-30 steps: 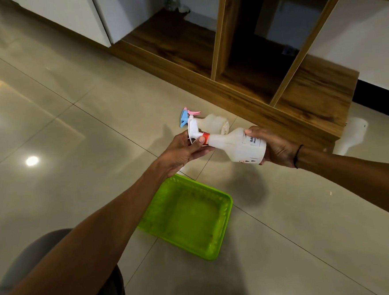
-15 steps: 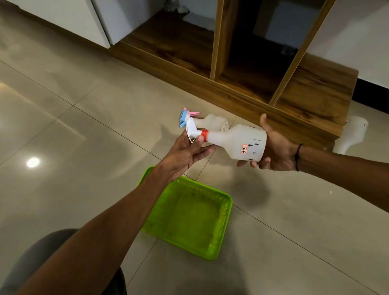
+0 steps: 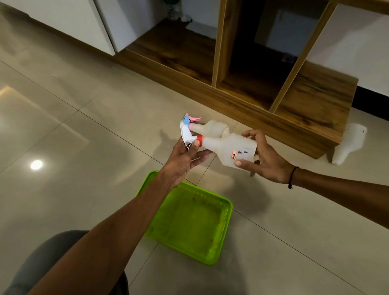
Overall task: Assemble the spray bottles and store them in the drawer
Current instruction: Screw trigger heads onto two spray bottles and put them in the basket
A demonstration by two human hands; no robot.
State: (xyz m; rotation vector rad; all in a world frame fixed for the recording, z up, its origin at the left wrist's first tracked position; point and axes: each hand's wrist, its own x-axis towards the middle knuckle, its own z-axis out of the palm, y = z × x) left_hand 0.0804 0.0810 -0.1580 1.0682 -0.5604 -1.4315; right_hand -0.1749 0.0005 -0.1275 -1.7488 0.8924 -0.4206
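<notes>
White spray bottle (image 3: 233, 150), held level above the tiled floor (image 3: 74, 155) between both hands. Its white trigger head (image 3: 186, 134) sits on the neck at a red collar (image 3: 199, 140). The left hand (image 3: 185, 158) takes the head end, its grip closed around the trigger and collar, thumb on the collar. The right hand (image 3: 262, 158) takes the base, its grip closed on the body with fingertips spread over the far side and thumb on the near side below a small red label. The pose suggests the collar is being tightened on the neck; whether the thread is fully seated cannot be told.

Behind it, on the floor, lies a second bottle (image 3: 213, 128) with a blue-and-pink trigger head (image 3: 190, 121) fitted, so that one appears assembled. A third white bottle (image 3: 350, 144) lies on the floor past the right end of the wooden cabinet (image 3: 255, 110); its neck end shows no head, though this is small and uncertain. A green tray (image 3: 191, 221) sits on the floor below the hands, with nothing in it.

Progress, as judged: one bottle done, one nearly done, one apparently left. No drawer is identifiable; the cabinet shows open compartments only. No bottle has been stored, so the storing stage is wholly outstanding.
</notes>
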